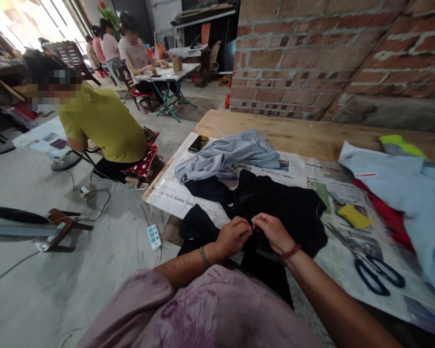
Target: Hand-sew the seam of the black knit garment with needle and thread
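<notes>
Print covers the newspaper sheets (170, 199) spread over the wooden tabletop (293, 126), with lines of characters near its left edge, too small and blurred to read. A red-and-white label (366, 175) on the pale blue garment (395, 181), toward the tabletop's right end, cannot be read either.

The black garment (281, 199) lies bunched at the tabletop's near edge, under and just beyond the 2 hands. The left hand (233, 238), a green bracelet (204, 257) at its wrist, comes in from the left with fingers curled and tips together; the right hand (273, 233), wearing a reddish-brown beaded bracelet (290, 252), reaches in from the right, thumb and index finger pinched together. The 2 sets of fingertips nearly meet; what they pinch is too small to tell.

Scissors (372, 275) lie near the near edge, right of the right hand; a phone (198, 143) lies by the left edge.
</notes>
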Tool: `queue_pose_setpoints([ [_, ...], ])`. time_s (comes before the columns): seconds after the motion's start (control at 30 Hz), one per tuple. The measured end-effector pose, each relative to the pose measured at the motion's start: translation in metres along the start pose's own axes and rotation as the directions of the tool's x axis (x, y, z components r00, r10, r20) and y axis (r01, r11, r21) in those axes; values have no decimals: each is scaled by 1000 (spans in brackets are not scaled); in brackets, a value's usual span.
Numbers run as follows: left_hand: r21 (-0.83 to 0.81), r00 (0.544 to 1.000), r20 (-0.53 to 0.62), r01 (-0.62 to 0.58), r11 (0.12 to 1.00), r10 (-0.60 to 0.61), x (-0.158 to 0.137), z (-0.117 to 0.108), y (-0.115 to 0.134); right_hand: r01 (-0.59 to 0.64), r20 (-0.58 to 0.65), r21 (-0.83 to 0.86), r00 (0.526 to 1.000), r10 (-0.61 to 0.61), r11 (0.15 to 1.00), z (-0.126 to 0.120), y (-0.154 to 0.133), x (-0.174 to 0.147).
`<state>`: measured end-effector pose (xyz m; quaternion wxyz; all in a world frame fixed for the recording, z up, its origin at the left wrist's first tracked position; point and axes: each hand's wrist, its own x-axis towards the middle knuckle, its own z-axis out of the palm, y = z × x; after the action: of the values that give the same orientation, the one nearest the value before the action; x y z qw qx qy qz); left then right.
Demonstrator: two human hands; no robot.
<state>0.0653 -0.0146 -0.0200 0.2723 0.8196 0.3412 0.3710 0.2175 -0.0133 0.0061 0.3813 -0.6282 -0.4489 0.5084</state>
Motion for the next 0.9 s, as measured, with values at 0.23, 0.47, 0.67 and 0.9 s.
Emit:
queue_pose_setpoints([
  [0.23, -159, 999, 35, 25, 987, -19, 2, 0, -2, 6, -62, 24, 998, -4, 1000, 7, 5, -1],
  [0.47, -298, 997, 81, 31, 954, -7, -1, 2, 0, -6, -101, 65, 995, 13, 998, 3, 10, 2],
  [0.67, -259, 998, 32, 69, 963, -63, -5, 4, -7, -16, -73, 133, 997, 26, 991, -2, 8, 0],
  [0.9, -183, 1000, -3, 0, 983, -1, -5, 2, 2, -2, -83, 116, 996, 11, 993, 0, 6, -4],
])
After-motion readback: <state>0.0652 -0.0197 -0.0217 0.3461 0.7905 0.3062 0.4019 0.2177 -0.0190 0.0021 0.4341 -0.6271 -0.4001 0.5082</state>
